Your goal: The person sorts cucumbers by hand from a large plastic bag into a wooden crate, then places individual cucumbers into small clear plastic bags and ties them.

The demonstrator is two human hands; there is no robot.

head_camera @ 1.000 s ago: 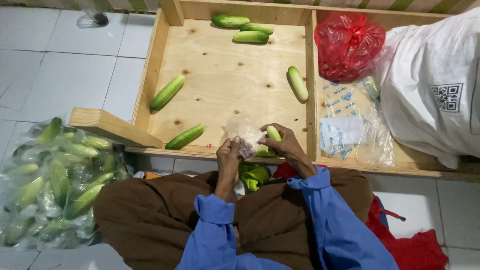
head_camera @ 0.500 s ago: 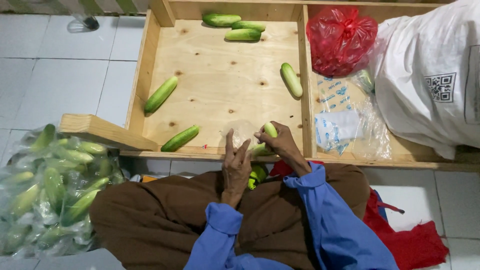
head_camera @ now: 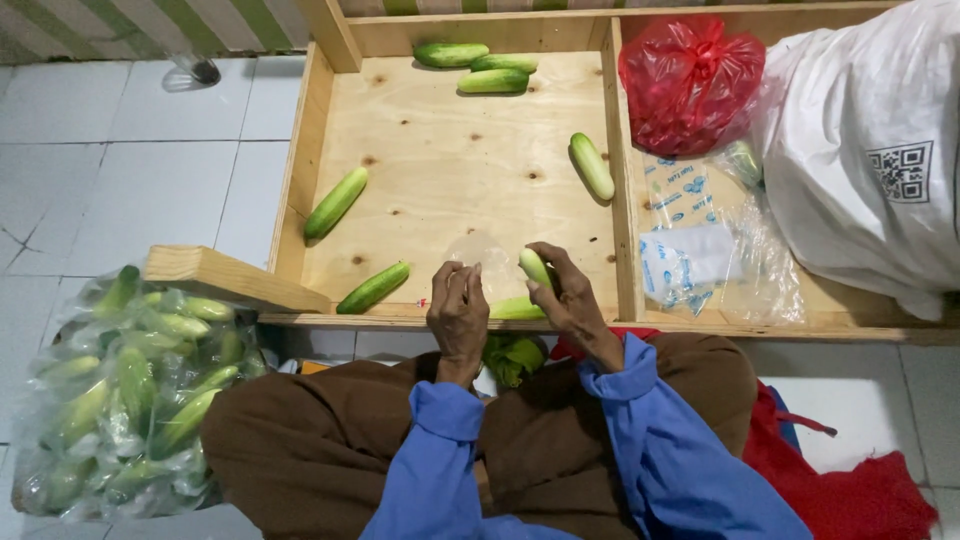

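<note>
My right hand point(head_camera: 570, 300) has its grip closed around a small pale-green cucumber point(head_camera: 534, 266), held at the near edge of the wooden tray point(head_camera: 450, 170), at about five o'clock on its floor. My left hand point(head_camera: 457, 310) pinches a thin clear plastic bag point(head_camera: 478, 252) just beside it, at nine o'clock from the cucumber. As I judge it, the bagging is in hand: the bag's mouth must be spread before the cucumber can slide in. The film is limp, crinkled and nearly invisible against the plywood. A second cucumber point(head_camera: 516, 309) lies on the tray's front rail below my hands. Loose cucumbers, smooth and blunt-ended, lie at seven, nine, twelve and two o'clock. On the tiled floor at eight o'clock slumps a full sack of cucumbers point(head_camera: 130, 390).
</note>
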